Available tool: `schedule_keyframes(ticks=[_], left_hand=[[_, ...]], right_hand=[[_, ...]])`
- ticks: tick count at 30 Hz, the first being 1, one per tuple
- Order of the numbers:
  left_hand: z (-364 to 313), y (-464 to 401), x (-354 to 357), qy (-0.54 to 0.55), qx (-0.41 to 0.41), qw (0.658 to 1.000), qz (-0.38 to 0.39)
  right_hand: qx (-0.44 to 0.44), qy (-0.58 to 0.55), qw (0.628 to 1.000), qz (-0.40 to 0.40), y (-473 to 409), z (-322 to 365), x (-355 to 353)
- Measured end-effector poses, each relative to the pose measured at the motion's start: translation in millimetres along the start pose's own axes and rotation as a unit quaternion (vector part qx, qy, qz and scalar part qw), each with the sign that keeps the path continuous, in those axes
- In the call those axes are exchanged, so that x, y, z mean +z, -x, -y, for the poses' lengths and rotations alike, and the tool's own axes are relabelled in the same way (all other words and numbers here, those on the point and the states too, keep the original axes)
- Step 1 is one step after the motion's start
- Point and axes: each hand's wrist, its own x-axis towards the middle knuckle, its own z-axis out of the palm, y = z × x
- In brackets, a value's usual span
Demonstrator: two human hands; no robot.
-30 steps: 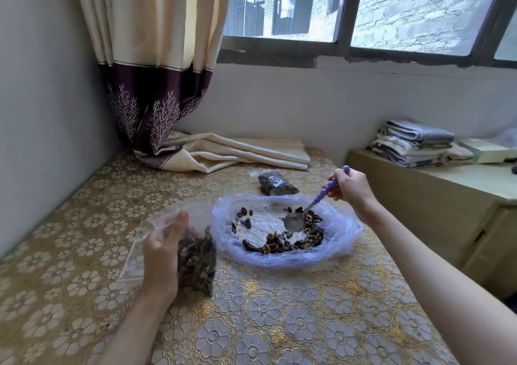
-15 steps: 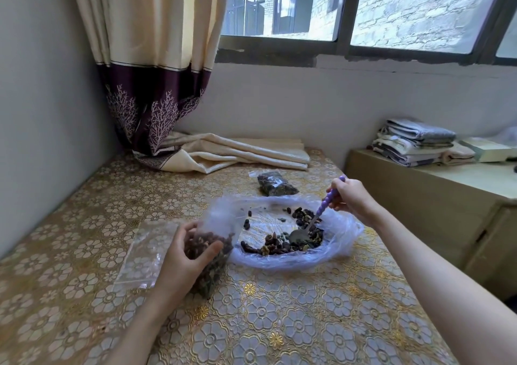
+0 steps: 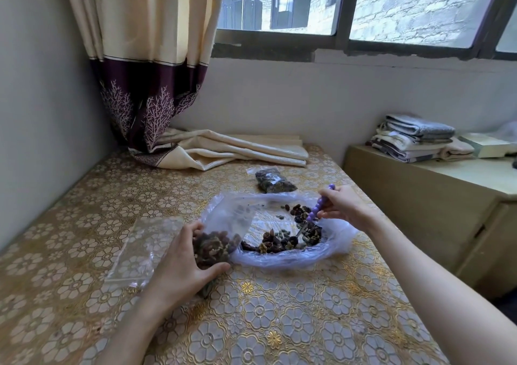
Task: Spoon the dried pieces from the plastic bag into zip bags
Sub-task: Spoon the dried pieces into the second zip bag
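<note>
A thin bluish plastic bag (image 3: pixel 333 245) lies spread open on the table, with dark dried pieces (image 3: pixel 277 240) heaped in its near half. My right hand (image 3: pixel 345 205) grips the purple beaded handle of a spoon (image 3: pixel 316 211); the spoon's bowl is buried among the pieces. My left hand (image 3: pixel 181 264) holds a clear zip bag (image 3: pixel 223 224) partly filled with dried pieces, its open mouth tilted over the plastic bag's left rim. An empty zip bag (image 3: pixel 142 250) lies flat to the left of my hand. A filled zip bag (image 3: pixel 274 181) sits behind the plastic bag.
The table (image 3: pixel 84 211) has a gold floral cover and meets a wall on the left. A curtain (image 3: pixel 156 85) hangs at the back, its hem pooled on the table. A low cabinet (image 3: pixel 436 197) to the right carries folded towels (image 3: pixel 414 136).
My left hand has tipped the partly filled zip bag from upright towards the plastic bag, mouth over its rim. The spoon has dipped lower into the pieces on the right side.
</note>
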Motion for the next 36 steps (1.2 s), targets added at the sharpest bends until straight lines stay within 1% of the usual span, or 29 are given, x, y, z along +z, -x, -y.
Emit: schedule_keyframes(ticks=[3,10,15,18,21,25,29,32,36], left_hand=[[0,2,6,-0.018,-0.003,1.0,-0.006],[1,5,13,0.008,0.018,1.0,0.005],[4,6,15,0.001,0.025,1.0,0.012],[6,6,17,-0.004,0.033,0.999,0.013],[8,5,18,-0.015,0.039,0.999,0.018],[9,5,19,-0.023,0.048,0.998,0.02],[10,5,19,-0.018,0.058,0.998,0.014],[11,5,20,-0.015,0.055,0.998,0.013],[12,5,21,-0.009,0.067,0.998,0.003]], right_hand=[[0.015,-0.019,1.0,-0.018,-1,-1,0],[0.022,-0.079,0.994,-0.066,-4,-3,-1],[-0.018,-0.114,0.987,-0.112,-7,4,1],[-0.049,-0.129,0.983,-0.12,-6,17,3],[-0.075,-0.134,0.982,-0.113,-3,33,8],[-0.101,-0.138,0.982,-0.078,6,54,26],[-0.138,-0.096,0.985,-0.034,18,64,53],[-0.186,-0.042,0.982,-0.001,28,66,75],[-0.28,0.001,0.96,0.023,40,73,94]])
